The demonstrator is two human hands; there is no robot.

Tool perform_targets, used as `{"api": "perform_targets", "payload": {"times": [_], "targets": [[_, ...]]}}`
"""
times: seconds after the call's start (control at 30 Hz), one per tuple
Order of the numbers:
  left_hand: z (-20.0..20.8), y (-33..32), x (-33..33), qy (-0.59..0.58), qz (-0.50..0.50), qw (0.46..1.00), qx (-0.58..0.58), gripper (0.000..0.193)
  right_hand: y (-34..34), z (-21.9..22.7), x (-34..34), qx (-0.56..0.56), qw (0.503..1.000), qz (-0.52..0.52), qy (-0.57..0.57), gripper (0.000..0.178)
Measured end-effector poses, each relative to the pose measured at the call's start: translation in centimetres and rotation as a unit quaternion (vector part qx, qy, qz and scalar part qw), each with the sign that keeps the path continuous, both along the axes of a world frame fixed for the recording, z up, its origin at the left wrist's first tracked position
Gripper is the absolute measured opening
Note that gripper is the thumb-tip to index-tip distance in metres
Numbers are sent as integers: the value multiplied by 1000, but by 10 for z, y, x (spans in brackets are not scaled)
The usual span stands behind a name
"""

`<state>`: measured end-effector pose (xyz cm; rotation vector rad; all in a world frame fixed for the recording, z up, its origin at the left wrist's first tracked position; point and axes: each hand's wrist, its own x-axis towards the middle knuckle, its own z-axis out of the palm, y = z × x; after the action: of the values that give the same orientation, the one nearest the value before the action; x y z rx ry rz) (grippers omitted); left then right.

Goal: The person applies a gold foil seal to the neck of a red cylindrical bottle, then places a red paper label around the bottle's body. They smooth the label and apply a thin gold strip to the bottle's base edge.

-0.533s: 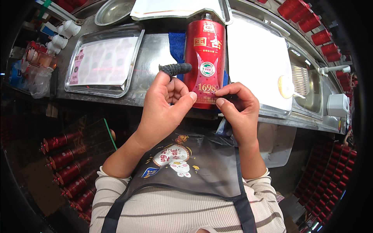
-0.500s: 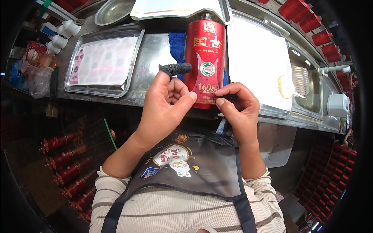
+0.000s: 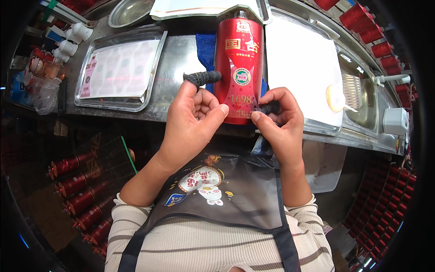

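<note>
Red, rounded, glossy bottle [image 3: 239, 67] meets wide left fingers [image 3: 218, 113] and narrowly parted right fingers [image 3: 263, 123].

Bright over the tabletop [image 3: 177, 56], washed out on the white sheet [image 3: 299, 68], dim below, bent at the edges.

Between the fingers [image 3: 209, 102] of the left hand [image 3: 188, 124] and those of the right hand [image 3: 286, 124] lies a bottle [image 3: 239, 52], its neck pointing away from them. A cloth [image 3: 205, 47] shows beneath it, ahead of the left fingers. Farther left is a tray [image 3: 115, 107] with sheets [image 3: 120, 70] inside; a bowl [image 3: 129, 12] sits behind it. Right of the right fingers lies a large sheet [image 3: 301, 68] (a round-headed tool [image 3: 334, 99] at its far edge), then a sink [image 3: 369, 111].
</note>
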<state>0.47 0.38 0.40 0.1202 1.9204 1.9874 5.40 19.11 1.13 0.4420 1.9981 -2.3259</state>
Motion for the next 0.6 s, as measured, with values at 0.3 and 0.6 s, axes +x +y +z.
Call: {"api": "perform_targets", "payload": {"times": [0.3, 0.6], "targets": [[-2, -1, 0, -15, 10, 1000, 1, 28, 5, -5, 5, -60, 998, -18, 4, 25], [-1, -4, 0, -38, 8, 999, 35, 29, -2, -5, 1, -51, 997, -54, -8, 23]]}}
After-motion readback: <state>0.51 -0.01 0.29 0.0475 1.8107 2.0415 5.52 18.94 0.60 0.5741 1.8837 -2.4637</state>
